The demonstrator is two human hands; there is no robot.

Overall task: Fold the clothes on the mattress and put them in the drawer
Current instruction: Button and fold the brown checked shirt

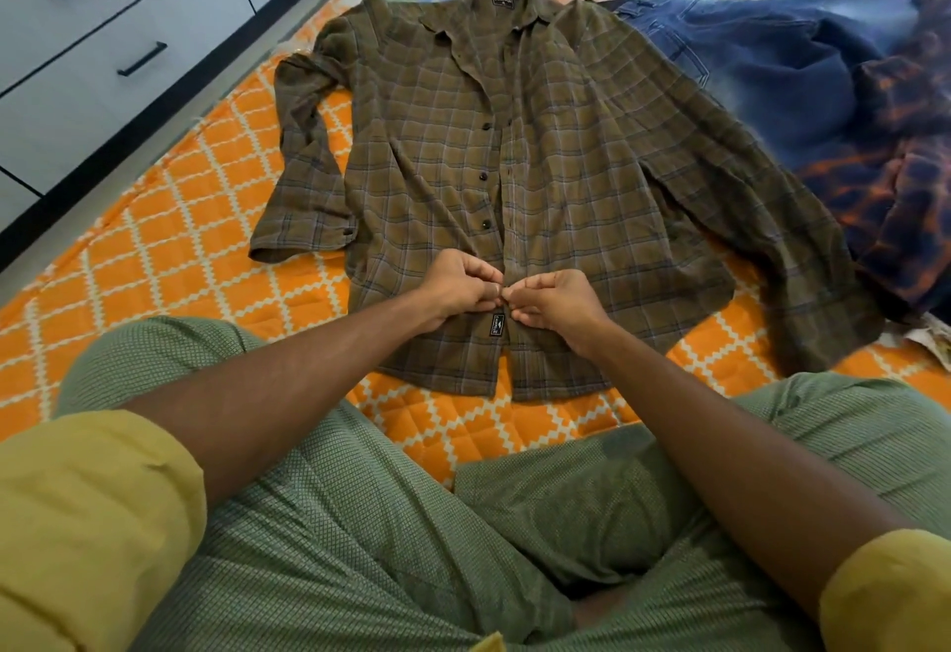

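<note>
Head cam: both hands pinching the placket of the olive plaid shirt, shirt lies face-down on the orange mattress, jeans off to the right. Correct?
One error: the olive plaid shirt lies face-up, not face-down; the head view shows its buttons, open collar and inner neck label. The rest holds: left hand and right hand pinch the placket, on the orange mattress, jeans to the right.

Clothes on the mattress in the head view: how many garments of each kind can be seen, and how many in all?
Olive plaid shirt, spread flat, both hands at its lower front placket: 1
Blue jeans, lying beyond the shirt's sleeve: 1
Dark blue and orange patterned garment, crumpled at the right edge, kind unclear: 1
Total: 3
</note>
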